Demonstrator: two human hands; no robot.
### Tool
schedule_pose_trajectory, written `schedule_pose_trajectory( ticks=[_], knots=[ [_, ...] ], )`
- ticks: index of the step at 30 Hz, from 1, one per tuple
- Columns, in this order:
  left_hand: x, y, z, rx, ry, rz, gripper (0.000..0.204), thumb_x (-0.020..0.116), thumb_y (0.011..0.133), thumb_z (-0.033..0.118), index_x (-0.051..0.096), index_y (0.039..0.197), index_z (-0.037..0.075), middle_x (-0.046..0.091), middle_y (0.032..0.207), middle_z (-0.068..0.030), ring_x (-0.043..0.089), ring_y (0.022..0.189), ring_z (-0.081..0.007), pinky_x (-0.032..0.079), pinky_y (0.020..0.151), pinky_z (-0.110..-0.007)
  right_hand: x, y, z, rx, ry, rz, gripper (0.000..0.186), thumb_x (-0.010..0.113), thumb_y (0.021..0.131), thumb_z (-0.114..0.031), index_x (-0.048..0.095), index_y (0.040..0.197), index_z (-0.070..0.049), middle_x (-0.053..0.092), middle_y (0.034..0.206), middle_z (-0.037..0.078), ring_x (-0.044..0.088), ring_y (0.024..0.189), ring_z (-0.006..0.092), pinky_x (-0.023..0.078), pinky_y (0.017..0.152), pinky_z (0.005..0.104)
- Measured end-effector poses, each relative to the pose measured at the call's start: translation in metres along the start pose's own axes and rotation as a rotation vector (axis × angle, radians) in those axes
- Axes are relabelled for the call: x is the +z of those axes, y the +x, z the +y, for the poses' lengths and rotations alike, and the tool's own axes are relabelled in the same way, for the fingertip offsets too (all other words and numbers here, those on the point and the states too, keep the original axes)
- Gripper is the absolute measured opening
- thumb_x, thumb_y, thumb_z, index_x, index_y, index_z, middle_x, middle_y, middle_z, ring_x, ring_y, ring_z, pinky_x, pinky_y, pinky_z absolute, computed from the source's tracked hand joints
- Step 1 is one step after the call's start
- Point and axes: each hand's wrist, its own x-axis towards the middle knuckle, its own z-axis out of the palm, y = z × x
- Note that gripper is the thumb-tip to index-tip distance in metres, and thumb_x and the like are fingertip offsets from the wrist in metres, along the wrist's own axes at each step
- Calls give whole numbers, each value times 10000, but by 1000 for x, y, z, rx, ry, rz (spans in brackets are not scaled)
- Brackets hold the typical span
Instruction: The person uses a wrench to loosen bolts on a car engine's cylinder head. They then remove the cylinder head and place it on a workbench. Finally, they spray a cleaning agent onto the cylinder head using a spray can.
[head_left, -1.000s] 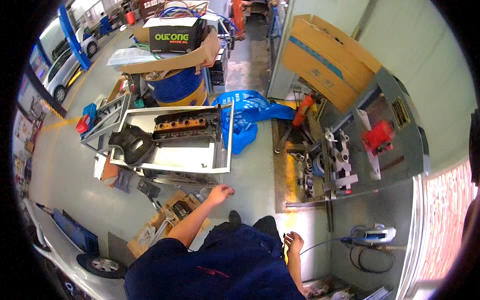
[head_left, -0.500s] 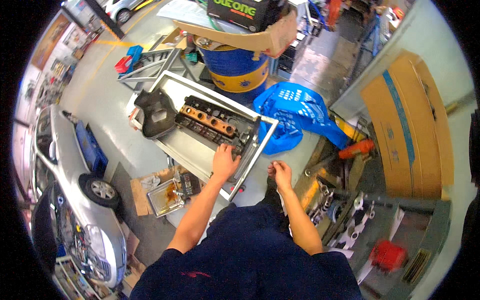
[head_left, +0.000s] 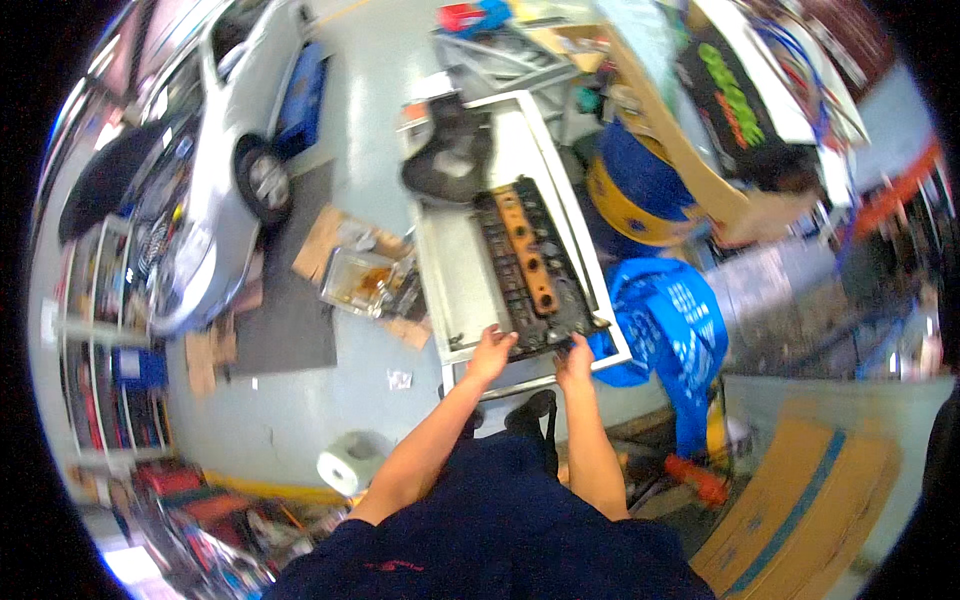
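left hand (head_left: 492, 355) and right hand (head_left: 574, 364) are at the near end of the black engine part (head_left: 556, 252) on the white tabletop (head_left: 447, 290); i cannot tell whether fingers grip.

At the centre of the frame, a rough, matt face is shown by the black engine part (head_left: 562, 250), topped by a smoother orange-brown strip (head_left: 520, 245). The smooth white worktop (head_left: 445, 270) is edged by a pale frame (head_left: 564, 183) of what looks like painted metal. At upper centre, a matt, plastic-like finish is shown by the black cover (head_left: 445, 160). Right of centre, thin, crinkled plastic is seen in the blue bag (head_left: 665, 305); the blue-and-yellow drum (head_left: 635, 195) is coated in smooth paint. At left, glossy paint is carried by the silver car (head_left: 215, 200) and dull rubber by its tyre (head_left: 247, 170). At lower right, matt cardboard is seen in the brown carton (head_left: 795, 500).
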Motion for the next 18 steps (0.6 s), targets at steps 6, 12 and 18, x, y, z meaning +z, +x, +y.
schedule_pose_trajectory(
  ticks=[6,12,18],
  knots=[
    [12,26,7,-94,-300,-119,939,660,969,605,432,1531,-112,596,1456,-282,595,1332,-332,451,1123,-400,3,-26,-21,-11,-59,3,501,657,958,-534,612,1306,-176,609,1241,79,566,1098,258,457,976,506],
    [-2,18,58,-5,-360,-225,706,793,908,471,637,1334,-70,730,1203,-181,689,1097,-263,530,963,-383,49,-71,-35,-85,-6,-214,1001,388,920,-904,393,1613,-182,448,1627,86,417,1474,345,378,1197,551],
    [-11,0,63,104,-493,-254,520,762,899,282,681,1285,-56,748,1183,-179,709,1056,-237,546,930,-374,108,-116,-20,-207,181,-168,1084,294,903,-935,372,1628,-133,443,1631,142,467,1456,386,385,1229,562]
  ],
)
